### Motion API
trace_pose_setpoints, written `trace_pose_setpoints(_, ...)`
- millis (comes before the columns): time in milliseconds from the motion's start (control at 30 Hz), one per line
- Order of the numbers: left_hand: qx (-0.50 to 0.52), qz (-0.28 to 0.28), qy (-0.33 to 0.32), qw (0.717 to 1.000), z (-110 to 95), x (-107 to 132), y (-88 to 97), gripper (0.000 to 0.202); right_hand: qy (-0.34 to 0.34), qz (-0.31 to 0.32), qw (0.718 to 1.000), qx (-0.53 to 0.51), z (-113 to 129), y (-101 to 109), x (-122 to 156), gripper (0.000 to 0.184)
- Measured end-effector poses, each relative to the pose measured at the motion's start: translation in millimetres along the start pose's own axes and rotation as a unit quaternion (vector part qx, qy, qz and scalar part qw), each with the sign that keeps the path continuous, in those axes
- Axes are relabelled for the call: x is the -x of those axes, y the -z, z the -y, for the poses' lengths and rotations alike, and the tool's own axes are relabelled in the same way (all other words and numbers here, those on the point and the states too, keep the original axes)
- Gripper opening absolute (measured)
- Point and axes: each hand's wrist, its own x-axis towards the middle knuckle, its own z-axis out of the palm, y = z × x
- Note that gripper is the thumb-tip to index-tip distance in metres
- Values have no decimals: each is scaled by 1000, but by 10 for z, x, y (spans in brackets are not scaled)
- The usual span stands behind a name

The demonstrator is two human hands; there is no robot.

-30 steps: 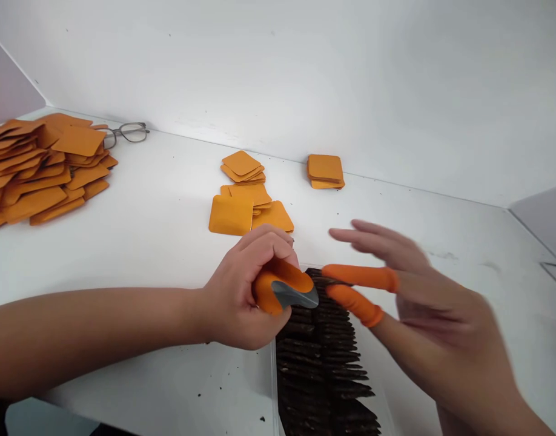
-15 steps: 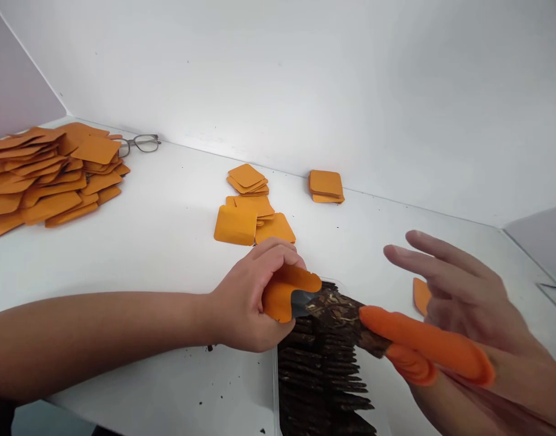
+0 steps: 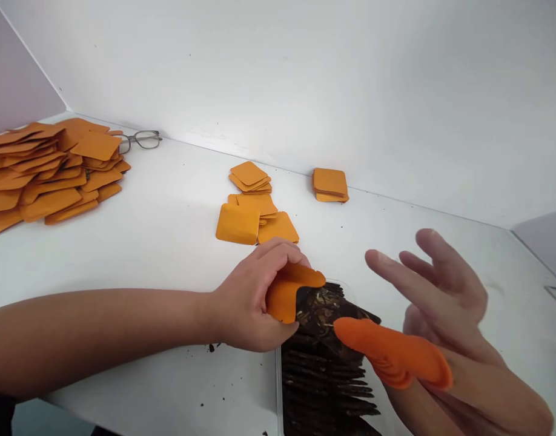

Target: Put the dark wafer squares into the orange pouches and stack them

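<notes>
My left hand [image 3: 260, 297] is curled around an orange pouch [image 3: 280, 297], its open mouth spread toward the right. A thin, dark brown, pale-flecked slab of pressed tea [image 3: 321, 306] has its left end inside that mouth. My right hand [image 3: 441, 315] wears orange covers [image 3: 387, 345] on two digits; these close on the slab's right part, while the other fingers stay stretched out above. Beneath both hands, a clear tray [image 3: 278, 393] holds rows of similar dark slabs [image 3: 323, 387] standing on edge. The pouch hides the slab's inserted end.
A large heap of orange pouches [image 3: 42, 175] lies at the left, with eyeglasses [image 3: 147, 139] beside it. Several more pouches [image 3: 248, 174] lie mid-table, and a small stack [image 3: 330, 183] sits by the back wall. Dark crumbs [image 3: 211, 347] dot the white table.
My right hand has moved left, and the slab has slid further into the pouch. My left hand keeps holding the pouch in nearly the same place.
</notes>
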Motion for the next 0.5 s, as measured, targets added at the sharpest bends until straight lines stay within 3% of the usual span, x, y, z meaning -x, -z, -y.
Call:
trace_pose_setpoints(167, 8, 25, -75, 997, -34, 3, -2, 37, 33, 11, 999, -38, -87, -129, 3, 27)
trace_pose_setpoints(500, 27, 26, -118, 992, -13, -8, -36, 35, 28, 21, 998, -53, -49, -72, -73, 12)
